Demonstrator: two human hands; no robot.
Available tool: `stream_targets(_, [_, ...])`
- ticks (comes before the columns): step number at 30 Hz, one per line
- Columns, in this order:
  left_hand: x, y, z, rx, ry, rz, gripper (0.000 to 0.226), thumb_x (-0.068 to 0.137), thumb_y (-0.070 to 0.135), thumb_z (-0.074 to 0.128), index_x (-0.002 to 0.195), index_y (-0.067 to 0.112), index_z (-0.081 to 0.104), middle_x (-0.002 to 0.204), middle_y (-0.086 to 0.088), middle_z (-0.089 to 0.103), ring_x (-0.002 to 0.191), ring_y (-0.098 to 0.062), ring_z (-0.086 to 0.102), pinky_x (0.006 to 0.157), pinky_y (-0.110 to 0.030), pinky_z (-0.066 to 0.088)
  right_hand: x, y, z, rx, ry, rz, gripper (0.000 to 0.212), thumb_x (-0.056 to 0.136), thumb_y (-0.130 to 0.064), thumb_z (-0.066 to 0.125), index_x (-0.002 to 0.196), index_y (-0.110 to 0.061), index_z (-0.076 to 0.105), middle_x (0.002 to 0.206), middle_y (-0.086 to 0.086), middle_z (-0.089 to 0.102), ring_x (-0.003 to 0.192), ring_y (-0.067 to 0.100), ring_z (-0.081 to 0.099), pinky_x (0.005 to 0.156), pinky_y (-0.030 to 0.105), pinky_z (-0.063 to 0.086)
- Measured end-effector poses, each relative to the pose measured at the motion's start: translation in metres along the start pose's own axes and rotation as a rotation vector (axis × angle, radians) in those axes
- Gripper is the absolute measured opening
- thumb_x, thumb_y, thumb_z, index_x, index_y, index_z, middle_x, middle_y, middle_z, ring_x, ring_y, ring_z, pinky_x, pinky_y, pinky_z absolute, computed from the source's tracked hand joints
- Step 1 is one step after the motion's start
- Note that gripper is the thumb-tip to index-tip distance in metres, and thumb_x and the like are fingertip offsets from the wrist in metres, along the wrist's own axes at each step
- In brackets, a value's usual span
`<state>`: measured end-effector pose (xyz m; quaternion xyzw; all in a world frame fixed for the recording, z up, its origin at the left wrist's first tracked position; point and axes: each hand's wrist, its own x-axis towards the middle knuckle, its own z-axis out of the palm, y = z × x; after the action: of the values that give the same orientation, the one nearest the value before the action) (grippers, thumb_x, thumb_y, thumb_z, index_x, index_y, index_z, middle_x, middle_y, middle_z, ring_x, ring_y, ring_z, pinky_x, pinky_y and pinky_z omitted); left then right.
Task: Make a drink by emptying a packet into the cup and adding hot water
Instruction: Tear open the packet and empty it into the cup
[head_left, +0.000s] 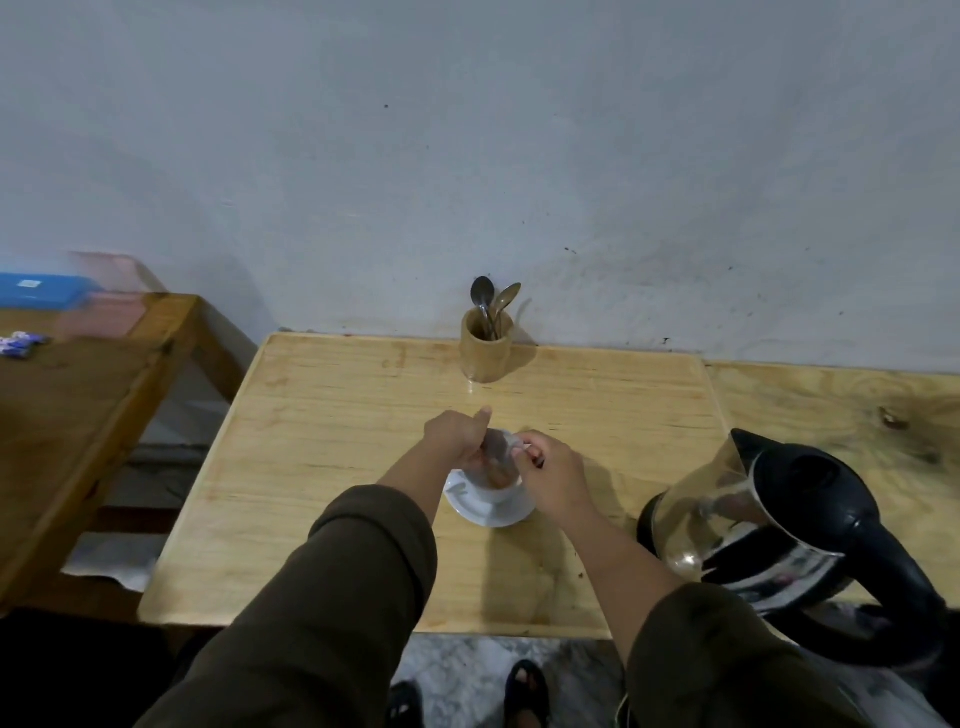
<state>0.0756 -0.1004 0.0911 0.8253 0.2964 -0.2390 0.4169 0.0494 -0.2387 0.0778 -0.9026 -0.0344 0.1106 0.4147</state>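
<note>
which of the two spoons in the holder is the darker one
The left spoon in the wooden holder: its bowl looks dark grey and stands slightly higher, while the right spoon looks paler, bronze-toned, and leans toward the right.

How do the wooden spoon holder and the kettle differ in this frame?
The spoon holder is a small, light wooden cylinder at the table's far edge by the wall; the kettle is much larger, shiny metal with black handle and lid, near the right edge. The holder is open-topped with two spoons standing in it; the kettle's lid is shut. Both stand upright and untouched.
</note>
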Motion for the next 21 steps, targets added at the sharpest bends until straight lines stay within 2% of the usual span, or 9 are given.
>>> stream_targets(3, [0.000,0.000,0.000,-0.005,-0.016,0.010,0.068,0.092,0.057,0.036,0.094,-0.002,0.069,0.106,-0.020,0.074,0.107,-0.034,0.067,0.100,-0.036,0.051,0.003,-0.007,-0.001,-0.027,-0.026,0.000,0.020,0.088,-0.013,0.057,0.102,-0.016,0.071,0.074,0.002,0.053,0.073,0.017,0.048,0.069,0.023,0.035])
stream_targets(6, [-0.002,0.001,-0.002,0.066,0.005,0.027,0.072,0.093,0.058,0.033,0.106,-0.002,0.070,0.107,-0.017,0.074,0.107,-0.032,0.066,0.101,-0.035,0.048,0.007,-0.011,-0.003,-0.108,-0.037,0.011,0.012,0.086,-0.013,0.058,0.080,-0.010,0.069,0.075,0.006,0.050,0.074,0.019,0.047,0.065,0.023,0.030])
stream_targets(8, [-0.004,0.000,-0.003,0.067,-0.007,0.047,0.069,0.093,0.059,0.034,0.086,0.002,0.072,0.096,-0.014,0.074,0.105,-0.032,0.066,0.100,-0.036,0.049,0.009,-0.012,-0.004,-0.125,-0.028,0.033,0.018,0.085,-0.014,0.060,0.082,0.001,0.069,0.077,0.007,0.049,0.074,0.019,0.046,0.062,0.023,0.027])
stream_targets(10, [-0.005,-0.001,-0.003,0.050,-0.011,0.053,0.063,0.092,0.059,0.035,0.062,0.009,0.060,0.073,-0.008,0.066,0.096,-0.032,0.067,0.098,-0.036,0.050,0.010,-0.012,-0.004,-0.115,-0.017,0.037,0.020,0.084,-0.014,0.063,0.084,0.005,0.070,0.078,0.008,0.049,0.074,0.019,0.046,0.058,0.022,0.022])
stream_targets(12, [-0.005,-0.002,-0.003,0.024,-0.016,0.059,0.062,0.092,0.058,0.036,0.060,0.010,0.057,0.065,-0.006,0.061,0.085,-0.029,0.062,0.095,-0.035,0.049,0.010,-0.014,-0.005,-0.087,-0.012,0.052,0.018,0.082,-0.012,0.065,0.076,0.005,0.068,0.078,0.008,0.049,0.074,0.020,0.046,0.057,0.022,0.022])
stream_targets(13, [-0.006,-0.003,-0.003,0.015,-0.020,0.067,0.062,0.092,0.058,0.036,0.066,0.007,0.060,0.071,-0.009,0.065,0.085,-0.028,0.061,0.095,-0.036,0.049,0.010,-0.015,-0.005,-0.080,-0.010,0.058,0.018,0.080,-0.011,0.066,0.067,0.000,0.064,0.078,0.008,0.049,0.074,0.020,0.046,0.057,0.022,0.022])
stream_targets(16, [-0.008,-0.003,-0.003,0.005,-0.028,0.077,0.065,0.092,0.057,0.038,0.096,-0.001,0.069,0.106,-0.018,0.072,0.105,-0.032,0.065,0.098,-0.037,0.049,0.011,-0.018,-0.003,-0.104,0.002,0.036,0.043,0.079,-0.011,0.068,0.049,-0.021,0.040,0.076,0.005,0.049,0.073,0.020,0.045,0.053,0.025,0.023])
stream_targets(19, [-0.011,-0.003,-0.004,0.025,-0.024,0.094,0.062,0.093,0.055,0.038,0.097,0.002,0.068,0.107,-0.014,0.071,0.110,-0.031,0.063,0.098,-0.035,0.047,0.010,-0.021,-0.001,-0.131,0.007,0.039,0.050,0.077,-0.013,0.073,0.047,-0.024,0.033,0.062,-0.004,0.042,0.071,0.019,0.044,0.049,0.011,0.029])
stream_targets(21, [-0.013,-0.003,-0.006,0.032,-0.024,0.103,0.064,0.093,0.055,0.038,0.100,0.000,0.070,0.110,-0.014,0.072,0.110,-0.030,0.063,0.098,-0.035,0.047,0.010,-0.021,-0.001,-0.162,0.011,0.047,0.052,0.077,-0.014,0.073,0.047,-0.024,0.032,0.059,-0.011,0.036,0.071,0.018,0.044,0.050,0.008,0.032])
